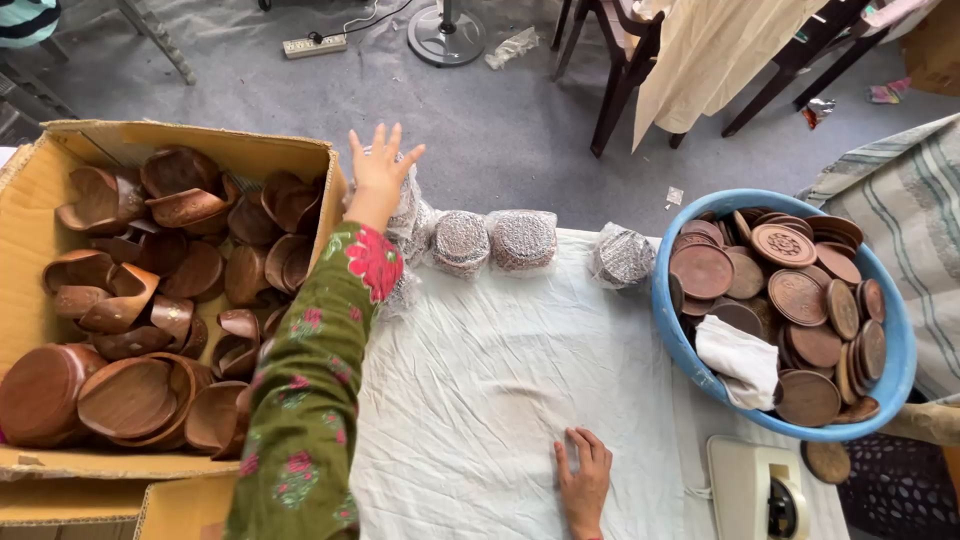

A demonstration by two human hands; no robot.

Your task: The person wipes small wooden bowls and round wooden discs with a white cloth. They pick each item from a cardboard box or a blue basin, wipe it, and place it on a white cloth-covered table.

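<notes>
My left hand, in a green floral sleeve, reaches far forward with fingers spread, resting on a plastic-wrapped stack of round wooden discs at the table's far edge. Two more wrapped stacks stand to its right, and another wrapped stack lies near the blue tub. My right hand lies flat and empty on the white cloth near the front edge.
A cardboard box at left holds several carved wooden holders. A blue tub at right is filled with round wooden discs and a white rag. A white device sits at front right. Chairs stand beyond the table.
</notes>
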